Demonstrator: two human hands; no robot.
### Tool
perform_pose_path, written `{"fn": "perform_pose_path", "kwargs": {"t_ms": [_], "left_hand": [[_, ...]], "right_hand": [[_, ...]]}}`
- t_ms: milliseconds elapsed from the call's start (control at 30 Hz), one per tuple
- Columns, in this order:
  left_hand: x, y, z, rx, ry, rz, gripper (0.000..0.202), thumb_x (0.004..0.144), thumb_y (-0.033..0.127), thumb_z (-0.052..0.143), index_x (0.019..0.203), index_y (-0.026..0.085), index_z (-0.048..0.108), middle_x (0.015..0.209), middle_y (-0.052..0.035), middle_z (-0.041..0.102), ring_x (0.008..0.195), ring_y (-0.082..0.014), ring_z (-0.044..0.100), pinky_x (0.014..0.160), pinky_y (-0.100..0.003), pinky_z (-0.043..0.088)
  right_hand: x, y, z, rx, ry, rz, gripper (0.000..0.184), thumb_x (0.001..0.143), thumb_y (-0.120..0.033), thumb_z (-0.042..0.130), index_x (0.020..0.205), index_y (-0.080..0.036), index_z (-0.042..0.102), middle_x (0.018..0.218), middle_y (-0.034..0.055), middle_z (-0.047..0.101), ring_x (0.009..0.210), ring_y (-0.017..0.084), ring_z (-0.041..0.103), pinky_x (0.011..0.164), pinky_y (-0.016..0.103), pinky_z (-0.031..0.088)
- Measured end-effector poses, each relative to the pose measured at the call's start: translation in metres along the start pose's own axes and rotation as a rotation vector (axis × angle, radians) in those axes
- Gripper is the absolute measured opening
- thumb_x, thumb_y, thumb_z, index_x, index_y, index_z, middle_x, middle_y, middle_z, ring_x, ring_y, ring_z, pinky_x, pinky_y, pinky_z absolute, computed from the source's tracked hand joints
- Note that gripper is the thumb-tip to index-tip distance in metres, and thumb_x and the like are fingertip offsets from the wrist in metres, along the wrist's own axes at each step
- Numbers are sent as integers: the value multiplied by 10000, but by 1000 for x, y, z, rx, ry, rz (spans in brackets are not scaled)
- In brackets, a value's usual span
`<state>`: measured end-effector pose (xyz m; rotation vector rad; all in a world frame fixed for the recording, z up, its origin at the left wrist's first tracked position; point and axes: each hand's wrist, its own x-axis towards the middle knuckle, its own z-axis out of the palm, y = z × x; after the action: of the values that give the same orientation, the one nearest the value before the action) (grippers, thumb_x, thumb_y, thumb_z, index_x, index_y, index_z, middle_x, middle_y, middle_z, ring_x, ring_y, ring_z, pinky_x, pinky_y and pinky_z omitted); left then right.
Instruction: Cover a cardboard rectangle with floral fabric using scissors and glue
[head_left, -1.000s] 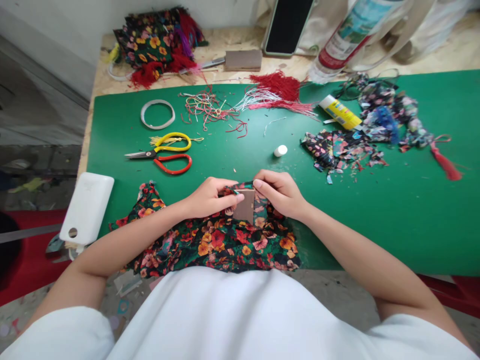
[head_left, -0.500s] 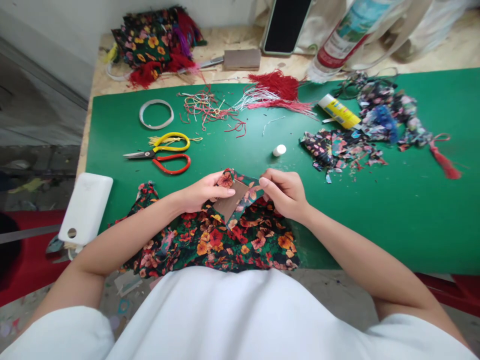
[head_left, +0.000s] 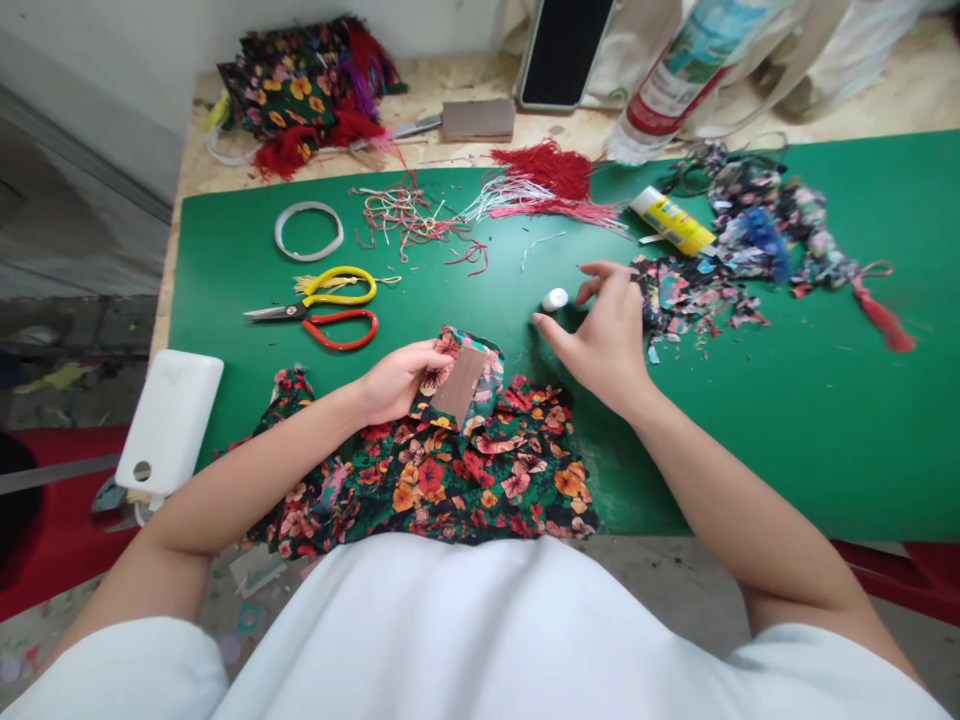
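Note:
My left hand (head_left: 397, 378) pinches a small brown card (head_left: 459, 384) wrapped in floral fabric, holding it above a larger piece of floral cloth (head_left: 442, 470) at the near edge of the green mat (head_left: 465, 300). My right hand (head_left: 604, 335) hovers over the mat with its fingers spread and holds nothing. Its fingertips are close to a small white cap (head_left: 556, 299), just to the cap's right. A yellow glue stick (head_left: 672, 222) lies farther back on the right.
Scissors with yellow and red handles (head_left: 322, 305) lie left of centre. A white ring (head_left: 308, 230), loose red threads (head_left: 420, 215), a red tassel bundle (head_left: 551, 175) and fabric scraps (head_left: 720, 270) are scattered across the mat. A white device (head_left: 171, 420) sits at the left edge.
My right hand let go of the wrapped card and moved forward and right toward the white cap, fingers opening. My left hand keeps holding the card, tilted slightly.

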<state>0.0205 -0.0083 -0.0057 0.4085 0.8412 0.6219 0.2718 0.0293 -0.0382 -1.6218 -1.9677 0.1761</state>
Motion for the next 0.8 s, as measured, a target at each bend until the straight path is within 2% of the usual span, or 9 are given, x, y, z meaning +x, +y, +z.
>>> {"fn": "perform_pose_path", "kwargs": {"t_ms": [100, 167, 300, 433, 533, 700, 800], "left_hand": [[0, 1, -2, -51, 56, -32, 144, 708, 215, 583, 800, 131, 655, 742, -41, 723, 676, -144, 672, 731, -273, 544], [0, 1, -3, -62, 62, -70, 200, 758, 263, 514, 817, 131, 653, 747, -61, 719, 737, -179, 696, 790, -324, 558], [0, 0, -8, -22, 35, -103, 269, 817, 304, 483, 858, 112, 668, 772, -86, 730, 814, -220, 716, 833, -368, 559], [1, -3, -10, -3, -8, -117, 277, 861, 318, 537, 908, 97, 698, 827, -85, 756, 789, -197, 721, 805, -317, 558], [1, -3, -10, -6, -63, -122, 285, 868, 367, 594, 941, 120, 716, 847, -65, 767, 720, -164, 712, 726, -260, 549], [1, -4, -8, 6, -58, -89, 296, 880, 351, 564, 956, 116, 727, 900, -69, 777, 780, -173, 722, 758, -266, 554], [1, -6, -8, 48, -82, -55, 313, 849, 380, 571, 877, 111, 727, 802, -67, 767, 739, -198, 720, 758, -315, 567]], "right_hand": [[2, 10, 7, 54, -22, -22, 429, 780, -479, 723, 1044, -200, 533, 774, 53, 577, 755, 239, 523, 751, 446, 440], [3, 11, 9, 100, -7, -58, 314, 828, -473, 678, 937, -211, 543, 707, 41, 559, 701, 223, 514, 738, 446, 434], [4, 2, 4, 146, 24, -107, 247, 847, -424, 659, 843, -235, 501, 768, 67, 589, 726, 232, 549, 711, 435, 456], [3, -15, -8, 229, 76, -178, 214, 804, -278, 682, 847, -250, 474, 939, 99, 657, 841, 246, 620, 748, 425, 503], [-2, -28, -14, 397, 50, -251, 218, 793, -222, 686, 847, -249, 477, 907, 71, 690, 773, 204, 653, 714, 373, 523], [-10, -42, -16, 585, -74, -339, 187, 800, -247, 709, 865, -226, 535, 845, 41, 704, 702, 148, 651, 632, 282, 527], [-13, -47, -16, 594, -143, -436, 144, 832, -284, 699, 914, -215, 602, 819, 34, 707, 661, 124, 633, 615, 251, 532]]}}
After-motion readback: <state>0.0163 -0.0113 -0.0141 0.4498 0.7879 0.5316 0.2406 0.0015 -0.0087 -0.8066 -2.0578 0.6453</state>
